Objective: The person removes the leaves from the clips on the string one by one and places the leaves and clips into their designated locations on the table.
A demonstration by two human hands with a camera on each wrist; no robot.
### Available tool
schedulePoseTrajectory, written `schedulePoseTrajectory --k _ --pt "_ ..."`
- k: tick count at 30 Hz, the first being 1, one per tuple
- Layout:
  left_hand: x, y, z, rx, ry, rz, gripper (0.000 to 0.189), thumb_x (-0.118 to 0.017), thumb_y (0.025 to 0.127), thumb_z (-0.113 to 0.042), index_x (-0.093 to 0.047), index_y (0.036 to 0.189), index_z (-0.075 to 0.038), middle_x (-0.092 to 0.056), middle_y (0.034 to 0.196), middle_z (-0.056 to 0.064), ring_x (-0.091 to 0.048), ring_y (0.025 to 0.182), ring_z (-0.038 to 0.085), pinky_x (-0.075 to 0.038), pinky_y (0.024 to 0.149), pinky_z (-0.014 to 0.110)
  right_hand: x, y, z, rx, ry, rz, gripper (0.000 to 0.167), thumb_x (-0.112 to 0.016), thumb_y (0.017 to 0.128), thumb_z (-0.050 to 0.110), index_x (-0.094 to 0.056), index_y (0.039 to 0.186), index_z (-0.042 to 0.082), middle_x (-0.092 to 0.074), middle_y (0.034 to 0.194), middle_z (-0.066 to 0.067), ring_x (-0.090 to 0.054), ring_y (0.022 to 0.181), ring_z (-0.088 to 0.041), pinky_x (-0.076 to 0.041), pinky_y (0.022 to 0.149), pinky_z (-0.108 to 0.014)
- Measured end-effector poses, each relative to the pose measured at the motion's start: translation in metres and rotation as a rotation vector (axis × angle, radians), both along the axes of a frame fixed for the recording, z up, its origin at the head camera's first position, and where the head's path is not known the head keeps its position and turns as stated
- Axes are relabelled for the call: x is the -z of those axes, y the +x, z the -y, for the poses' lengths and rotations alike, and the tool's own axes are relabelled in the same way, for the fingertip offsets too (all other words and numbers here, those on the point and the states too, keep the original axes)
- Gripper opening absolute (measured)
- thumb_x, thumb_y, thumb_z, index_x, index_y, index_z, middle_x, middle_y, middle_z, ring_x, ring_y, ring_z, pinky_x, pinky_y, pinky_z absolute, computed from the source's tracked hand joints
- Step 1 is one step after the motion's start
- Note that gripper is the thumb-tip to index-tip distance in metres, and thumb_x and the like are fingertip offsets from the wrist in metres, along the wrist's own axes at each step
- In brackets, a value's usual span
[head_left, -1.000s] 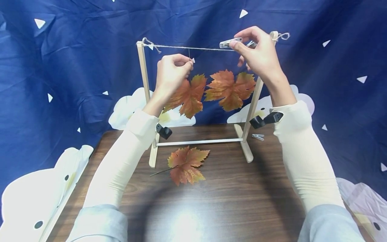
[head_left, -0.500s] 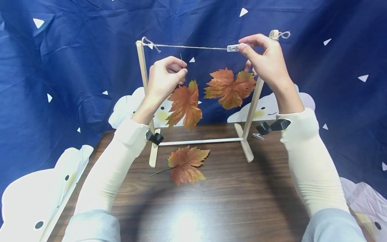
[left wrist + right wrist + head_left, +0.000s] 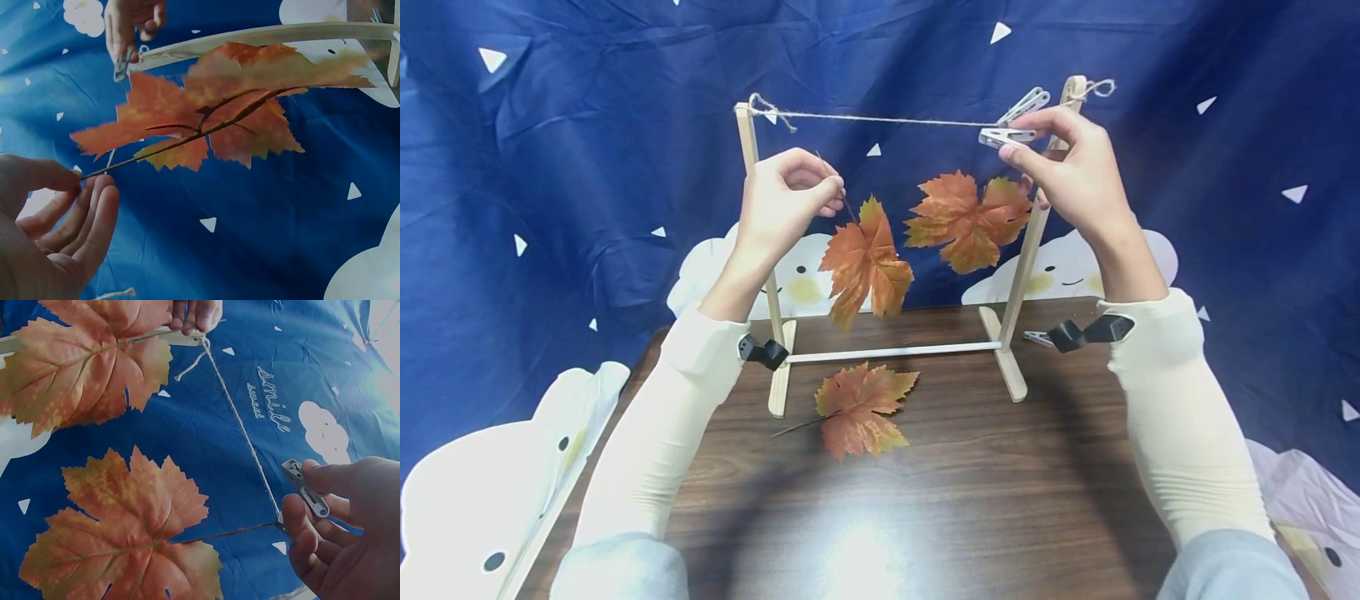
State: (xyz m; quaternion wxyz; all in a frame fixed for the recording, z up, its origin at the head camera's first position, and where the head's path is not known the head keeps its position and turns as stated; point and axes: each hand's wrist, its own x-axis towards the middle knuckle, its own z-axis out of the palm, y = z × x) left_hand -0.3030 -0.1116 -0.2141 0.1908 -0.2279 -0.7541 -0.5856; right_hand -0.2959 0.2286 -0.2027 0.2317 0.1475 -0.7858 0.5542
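Note:
My left hand (image 3: 790,200) pinches the thin stem of an orange artificial maple leaf (image 3: 868,267), which hangs below and right of the fingers. In the left wrist view the stem (image 3: 147,155) runs from thumb and fingertips to the leaf's underside. A silvery clothespin (image 3: 1006,137) is pinched between thumb and fingers of my right hand (image 3: 1078,167), close to the string (image 3: 880,119). Just behind it, a second clothespin (image 3: 1028,105) sits at the string. A second leaf (image 3: 970,221) hangs near the right post, its stem (image 3: 231,533) reaching up to the string.
The string is tied between two wooden posts of a stand (image 3: 1033,242) with a white crossbar (image 3: 895,352). On the brown table (image 3: 970,483) lie a third leaf (image 3: 863,412) and another clothespin (image 3: 1037,337), partly covered by the right wrist camera. Blue cloth (image 3: 625,167) hangs behind.
My left hand has moved left and down, carrying its leaf away from the string. My right hand has shifted right and slightly down with the clothespin, whose angle has turned. The hanging leaf stays put.

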Motion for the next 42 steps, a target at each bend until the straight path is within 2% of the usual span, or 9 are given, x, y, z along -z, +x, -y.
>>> schedulePoseTrajectory --k 3,5,9,15,23,28,35,42 --pt "0.003 0.001 0.003 0.015 0.013 0.010 0.004 -0.075 0.094 -0.005 -0.073 0.093 -0.002 -0.079 0.083 0.006 -0.078 0.073 0.015 -0.065 0.073 0.026 0.005 0.001 -0.005 0.032 0.025 0.006 0.032 -0.082 0.094 0.018 -0.074 0.125 0.015 -0.071 0.099 0.011 -0.063 0.054 -0.004 -0.041 0.044 -0.017" --pt "0.006 0.001 0.006 0.021 0.020 0.022 0.004 -0.076 0.094 -0.004 -0.072 0.092 -0.003 -0.079 0.083 0.005 -0.079 0.073 0.015 -0.065 0.073 0.026 0.008 0.002 -0.009 0.049 0.046 0.011 0.033 -0.082 0.094 0.020 -0.074 0.126 0.015 -0.068 0.103 0.014 -0.064 0.060 -0.003 -0.043 0.046 -0.016" --pt "0.010 0.002 0.010 0.038 0.042 0.045 0.004 -0.074 0.093 -0.001 -0.071 0.092 -0.003 -0.078 0.081 0.004 -0.079 0.071 0.015 -0.066 0.072 0.027 0.015 0.005 -0.016 0.060 0.066 0.039 0.036 -0.082 0.094 0.022 -0.075 0.128 0.014 -0.058 0.113 0.012 -0.065 0.069 -0.003 -0.044 0.048 -0.016" --pt "0.017 0.005 0.016 0.061 0.064 0.056 0.007 -0.075 0.092 0.001 -0.068 0.092 -0.002 -0.077 0.080 0.005 -0.079 0.071 0.017 -0.066 0.072 0.029 0.024 0.010 -0.025 0.070 0.083 0.069 0.039 -0.079 0.096 0.024 -0.074 0.133 0.012 -0.054 0.110 0.008 -0.063 0.066 -0.004 -0.043 0.047 -0.016" --pt "0.027 0.010 0.025 0.089 0.073 0.069 0.010 -0.074 0.091 0.004 -0.066 0.091 -0.002 -0.077 0.080 0.006 -0.080 0.071 0.020 -0.066 0.074 0.031 0.041 0.013 -0.038 0.085 0.128 0.093 0.038 -0.081 0.096 0.025 -0.074 0.132 0.014 -0.055 0.114 0.010 -0.059 0.064 -0.004 -0.041 0.046 -0.018" --pt "0.035 0.012 0.031 0.106 0.085 0.061 0.010 -0.074 0.091 0.005 -0.065 0.094 -0.001 -0.077 0.081 0.005 -0.080 0.072 0.019 -0.066 0.075 0.032 0.050 0.013 -0.045 0.090 0.139 0.102 0.037 -0.081 0.096 0.022 -0.074 0.131 0.012 -0.054 0.114 0.011 -0.063 0.066 -0.001 -0.041 0.046 -0.017" --pt "0.045 0.016 0.041 0.087 0.063 0.070 0.008 -0.074 0.093 0.000 -0.072 0.100 0.005 -0.079 0.084 0.004 -0.081 0.074 0.018 -0.067 0.077 0.032 0.063 0.014 -0.055 0.106 0.161 0.124 0.036 -0.079 0.097 0.020 -0.073 0.132 0.011 -0.054 0.114 0.012 -0.060 0.065 -0.002 -0.041 0.047 -0.018" --pt "0.058 0.015 0.052 0.145 0.167 0.113 0.008 -0.077 0.093 0.002 -0.074 0.097 0.008 -0.081 0.083 0.007 -0.081 0.075 0.020 -0.067 0.075 0.034 0.079 0.013 -0.068 0.152 0.226 0.135 0.038 -0.080 0.097 0.022 -0.072 0.131 0.007 -0.054 0.112 0.012 -0.060 0.063 0.001 -0.043 0.047 -0.019"
